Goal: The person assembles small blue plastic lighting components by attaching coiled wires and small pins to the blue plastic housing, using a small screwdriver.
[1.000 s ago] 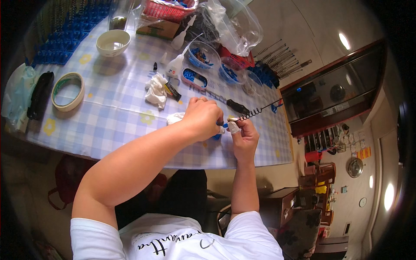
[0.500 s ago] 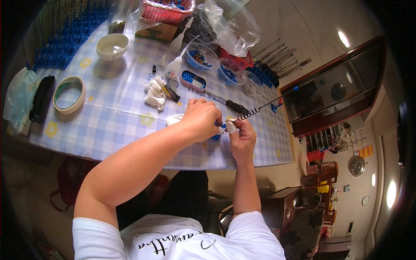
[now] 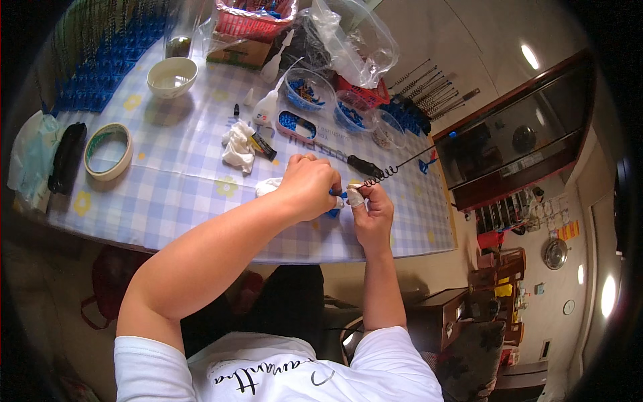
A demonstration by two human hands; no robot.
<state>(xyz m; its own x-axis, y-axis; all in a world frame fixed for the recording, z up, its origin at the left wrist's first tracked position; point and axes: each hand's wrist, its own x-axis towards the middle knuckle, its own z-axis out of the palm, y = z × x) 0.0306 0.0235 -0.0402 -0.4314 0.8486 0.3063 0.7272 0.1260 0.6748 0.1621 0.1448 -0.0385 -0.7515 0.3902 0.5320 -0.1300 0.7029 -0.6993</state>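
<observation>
We see the left hand bent over the near side of the table, its thumb and fingers drawn together on a small bright-blue piece; the knuckles hide most of the grip. Just to its right, we find the right hand with thumb and forefinger pinched on the near end of a dark, thin metal rod with a coiled stretch. The rod slants away up to the right, its coil just beyond the right fingertips. The blue piece sits between the two hands, and we cannot tell whether it joins the rod. A white wrap covers the right thumb.

Just left of the left hand we notice a white cloth, partly behind the wrist. Beyond the hands, a black-handled tool lies on the blue-and-white checked tablecloth. Farther back we make out a crumpled white cloth, a small black-and-yellow tube touching it, a white squeeze bottle and an oval tray holding blue bits. Well to the left lie a cream roll of tape and a white bowl.
</observation>
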